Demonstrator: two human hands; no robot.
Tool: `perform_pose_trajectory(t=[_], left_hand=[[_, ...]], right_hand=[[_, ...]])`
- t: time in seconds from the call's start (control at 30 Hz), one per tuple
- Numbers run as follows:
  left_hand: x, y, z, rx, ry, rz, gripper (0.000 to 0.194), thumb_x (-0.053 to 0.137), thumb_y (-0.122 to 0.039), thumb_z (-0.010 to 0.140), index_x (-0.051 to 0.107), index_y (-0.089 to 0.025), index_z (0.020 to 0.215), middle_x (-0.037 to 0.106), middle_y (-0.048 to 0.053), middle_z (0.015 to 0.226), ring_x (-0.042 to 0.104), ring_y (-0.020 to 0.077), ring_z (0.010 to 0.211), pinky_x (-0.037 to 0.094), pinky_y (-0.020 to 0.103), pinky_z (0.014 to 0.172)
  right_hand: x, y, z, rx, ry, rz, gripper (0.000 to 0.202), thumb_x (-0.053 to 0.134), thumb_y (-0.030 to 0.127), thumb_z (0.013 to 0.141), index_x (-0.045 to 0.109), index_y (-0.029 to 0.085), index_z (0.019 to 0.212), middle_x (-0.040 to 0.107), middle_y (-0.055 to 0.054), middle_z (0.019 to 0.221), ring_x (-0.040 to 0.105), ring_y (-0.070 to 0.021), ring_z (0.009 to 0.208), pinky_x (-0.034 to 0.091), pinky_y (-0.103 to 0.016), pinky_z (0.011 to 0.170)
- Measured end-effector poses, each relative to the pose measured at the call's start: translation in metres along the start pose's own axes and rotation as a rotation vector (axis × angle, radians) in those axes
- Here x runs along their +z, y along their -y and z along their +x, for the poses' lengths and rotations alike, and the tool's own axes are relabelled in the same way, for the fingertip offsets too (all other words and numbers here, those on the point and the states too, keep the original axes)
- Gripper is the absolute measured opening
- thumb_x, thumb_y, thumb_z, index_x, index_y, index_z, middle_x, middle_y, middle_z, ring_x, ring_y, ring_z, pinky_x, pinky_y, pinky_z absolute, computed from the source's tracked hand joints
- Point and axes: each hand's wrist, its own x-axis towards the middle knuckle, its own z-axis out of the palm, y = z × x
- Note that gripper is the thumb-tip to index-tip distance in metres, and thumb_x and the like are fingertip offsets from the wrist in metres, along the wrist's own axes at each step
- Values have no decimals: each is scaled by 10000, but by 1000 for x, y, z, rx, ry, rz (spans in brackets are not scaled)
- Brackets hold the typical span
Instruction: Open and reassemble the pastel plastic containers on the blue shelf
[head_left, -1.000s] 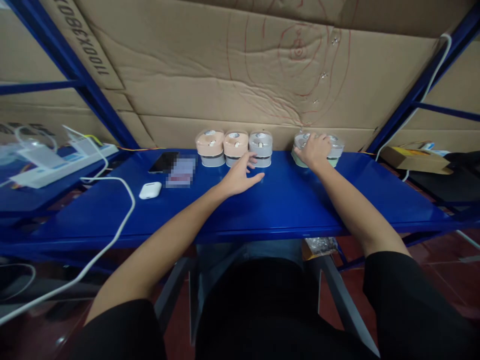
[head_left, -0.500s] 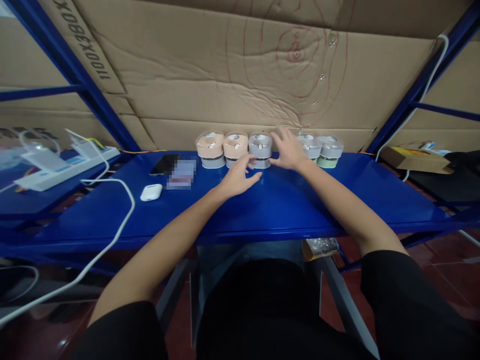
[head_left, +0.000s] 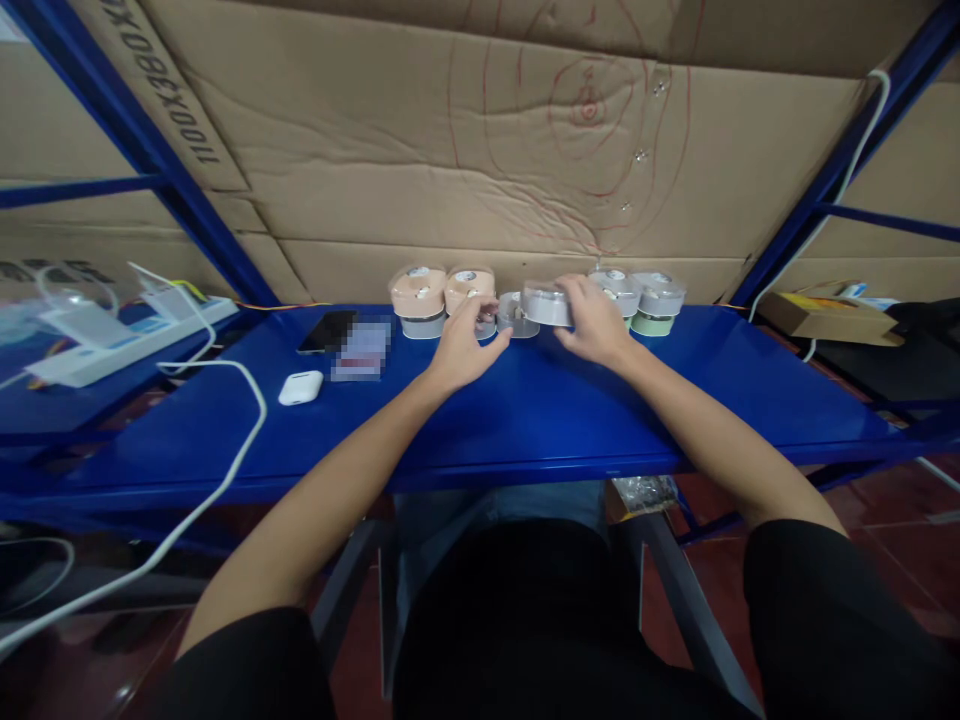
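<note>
A row of small round containers with clear lids stands at the back of the blue table [head_left: 525, 420]. My right hand [head_left: 596, 322] holds the grey top part [head_left: 546, 303] of the grey container, lifted off its base [head_left: 516, 315]. My left hand [head_left: 459, 345] rests just left of that base, fingers touching the peach container [head_left: 470, 290] and the base. Another peach container [head_left: 417, 297] stands at the left end. Two more containers, one white-topped [head_left: 619, 288] and one green-based [head_left: 657, 302], stand to the right of my right hand.
A black phone [head_left: 328, 329], a blurred card [head_left: 363, 346] and a white earbud case [head_left: 300, 386] lie on the left of the table. A white cable [head_left: 225, 470] loops across the left edge. A power strip [head_left: 112, 335] sits further left. Cardboard [head_left: 525, 150] walls the back.
My right hand moved left from the green container to the grey one and lifted its top off. My left hand slid forward to the base.
</note>
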Motion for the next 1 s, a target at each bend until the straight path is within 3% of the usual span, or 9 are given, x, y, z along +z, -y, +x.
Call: perform_pose_trajectory(t=[0.07,0.13,0.27,0.43,0.53,0.63,0.8,0.9,1.0], left_hand=[[1,5,1,-77,5,-90,565,899,-390,892,646,-232,1372,791,146,1319,789,297,1156,664,503,1019],[3,10,2,-158,63,-214,700,964,-428,837,621,-250,1420,768,180,1379,794,326,1214,662,539,1068],[3,10,-2,-200,315,-356,841,1004,-459,791,604,-267,1506,758,212,1438,768,390,1366,635,615,1157],[-2,-5,-8,-191,554,-286,959,1006,-538,761,592,-230,1569,747,219,1526,726,449,1439,572,683,1234],[-1,-10,-11,-166,557,-225,1008,1020,-573,746,582,-210,1577,729,226,1554,702,456,1470,544,672,1264],[6,-13,-15,-111,502,-116,1090,1072,-583,694,574,-208,1588,700,234,1571,691,466,1470,540,680,1264],[20,-20,-26,-11,437,-43,1156,1115,-553,666,552,-245,1627,653,219,1595,617,474,1550,536,666,1279],[21,-22,-28,-29,473,-92,1193,1110,-567,673,520,-240,1657,649,227,1607,650,469,1520,561,658,1252],[18,-24,-26,-73,526,-144,1205,1099,-560,689,498,-229,1679,701,225,1558,712,458,1442,579,655,1219]], right_hand=[[-14,-12,-13,39,-69,154,740,747,270,830,579,194,1548,691,-208,1548,626,-470,1438,512,-672,1241],[-23,-21,-22,49,-45,349,679,785,318,805,605,238,1455,734,-167,1443,686,-437,1342,558,-655,1187],[-20,-21,-32,-10,189,668,651,863,387,784,609,267,1371,728,-130,1458,701,-385,1358,589,-577,1169],[-8,-14,-35,-54,380,643,881,954,465,744,608,248,1525,676,-162,1591,662,-423,1445,530,-630,1265],[-12,-17,-36,-45,462,562,1189,1045,584,649,561,250,1682,609,-183,1713,586,-468,1569,441,-667,1361],[-16,-15,-38,-31,527,532,1321,1069,666,624,514,279,1758,588,-164,1762,592,-456,1588,470,-651,1357],[-14,6,-39,-97,428,446,1129,1003,703,754,579,307,1723,708,-143,1637,673,-434,1493,537,-674,1277],[-16,14,-38,-112,385,465,1005,968,679,803,637,293,1670,750,-137,1580,709,-417,1435,562,-645,1241],[-27,7,-36,-73,430,536,924,931,720,815,695,289,1597,775,-111,1554,741,-395,1386,591,-589,1206]])
